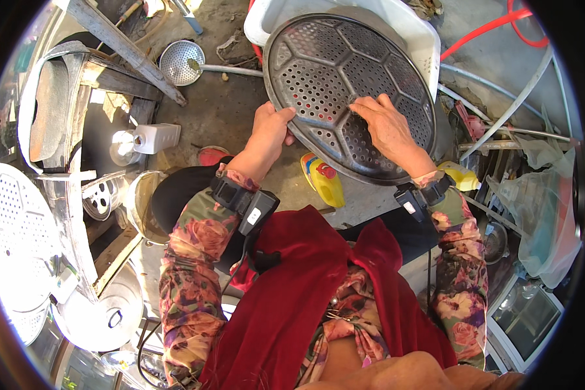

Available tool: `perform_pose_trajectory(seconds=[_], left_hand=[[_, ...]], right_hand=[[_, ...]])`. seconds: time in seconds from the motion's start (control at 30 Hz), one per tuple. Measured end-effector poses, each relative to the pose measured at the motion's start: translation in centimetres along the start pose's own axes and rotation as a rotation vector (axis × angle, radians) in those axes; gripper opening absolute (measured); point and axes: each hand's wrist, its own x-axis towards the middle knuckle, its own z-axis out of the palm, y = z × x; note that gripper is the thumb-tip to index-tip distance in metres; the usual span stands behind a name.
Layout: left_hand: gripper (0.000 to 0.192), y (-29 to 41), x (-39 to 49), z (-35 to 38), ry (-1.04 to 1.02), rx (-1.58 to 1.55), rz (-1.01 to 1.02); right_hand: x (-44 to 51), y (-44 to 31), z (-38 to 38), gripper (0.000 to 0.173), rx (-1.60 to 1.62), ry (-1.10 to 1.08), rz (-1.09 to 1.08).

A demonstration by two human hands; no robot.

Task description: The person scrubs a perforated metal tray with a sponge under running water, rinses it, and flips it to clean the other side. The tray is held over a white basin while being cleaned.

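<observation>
A round, dark metal steamer tray (321,92) with many holes and raised ribs is held tilted at the near side of a white plastic tub (421,29). My left hand (270,129) grips its left rim, thumb on top. Bent fingers of my right hand (385,124) press on the perforated face near the middle; a small dark wad, perhaps a scouring pad, shows at the fingertips. Red shows through some of the holes. Below the tray, a yellow plastic bottle (329,187) lies on the floor.
A metal skimmer (181,62) lies left of the tub. Wooden stools or frames (122,80), a white plastic jug (158,138) and a pale perforated tray (9,209) are at left. A red hose (487,29), white pipes, another yellow bottle (460,176) and plastic bags (541,214) are at right.
</observation>
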Motion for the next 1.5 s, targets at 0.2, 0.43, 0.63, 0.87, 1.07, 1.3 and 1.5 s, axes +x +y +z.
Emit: perform_pose_trajectory(seconds=[0.2, 0.43, 0.63, 0.87, 1.07, 1.3, 1.5], left_hand=[[0.008, 0.0, 0.1, 0.3, 0.061, -0.004, 0.004], [0.008, 0.1, 0.0, 0.3, 0.052, -0.012, -0.014], [0.009, 0.1, 0.0, 0.3, 0.054, 0.007, -0.018], [0.010, -0.1, 0.1, 0.1, 0.046, 0.027, -0.007], [0.011, 0.1, 0.4, 0.0, 0.046, 0.024, 0.003], [0.010, 0.0, 0.3, 0.3, 0.049, -0.024, 0.014], [0.010, 0.0, 0.5, 0.1, 0.039, -0.040, 0.007]], right_hand=[[-0.1, 0.2, 0.1, 0.039, 0.116, -0.131, -0.105], [0.5, 0.9, -0.3, 0.036, 0.095, -0.019, -0.056], [-0.1, 1.2, 0.3, 0.039, 0.285, -0.082, -0.225], [0.4, -0.7, -0.5, 0.038, 0.201, -0.177, -0.172], [-3.2, -2.5, -0.4, 0.038, 0.195, -0.087, -0.164], [-5.5, -3.8, -3.1, 0.038, 0.152, -0.345, -0.144], [-4.0, -3.7, -1.4, 0.039, 0.278, -0.182, -0.256]])
